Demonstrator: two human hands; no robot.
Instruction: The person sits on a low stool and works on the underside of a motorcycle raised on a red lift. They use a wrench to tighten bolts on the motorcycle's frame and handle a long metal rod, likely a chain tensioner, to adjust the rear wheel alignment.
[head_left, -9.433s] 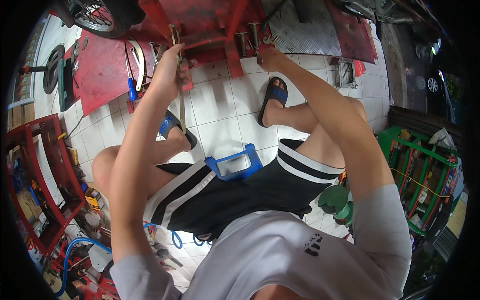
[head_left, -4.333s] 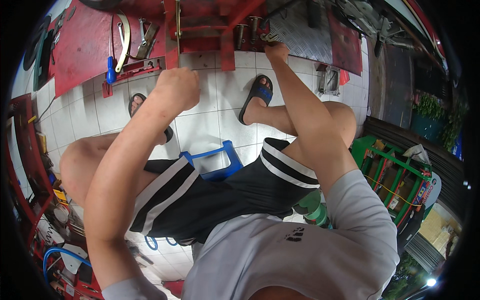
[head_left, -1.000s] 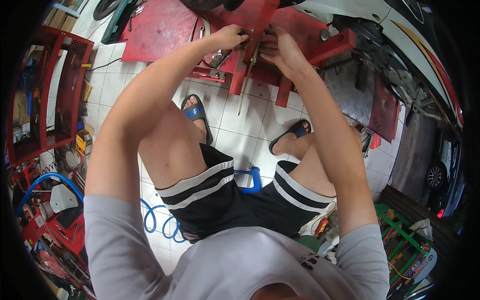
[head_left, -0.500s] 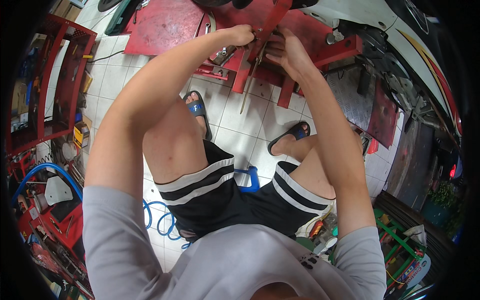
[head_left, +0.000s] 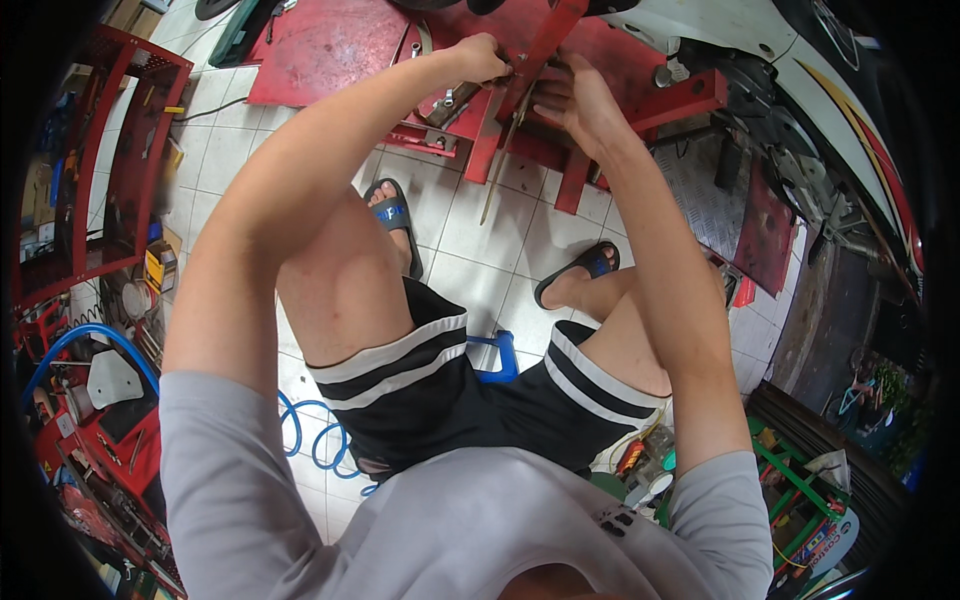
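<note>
Reaching to the red surface [head_left: 325, 60] above a white tiled floor [head_left: 450, 240], I have both hands at a red frame [head_left: 545, 45]; a red rack [head_left: 95, 170] is at my left. The thin rod [head_left: 500, 165] slants down there, its lower end over the tiles. My left hand [head_left: 485, 61] is curled, my right hand [head_left: 584, 106] loosely spread; fingertips are partly hidden, so whether they grasp something I cannot tell. The top border cuts the white vehicle [head_left: 720, 35]. Open room lies between the surface's front edge and the blue stool [head_left: 505, 355].
</note>
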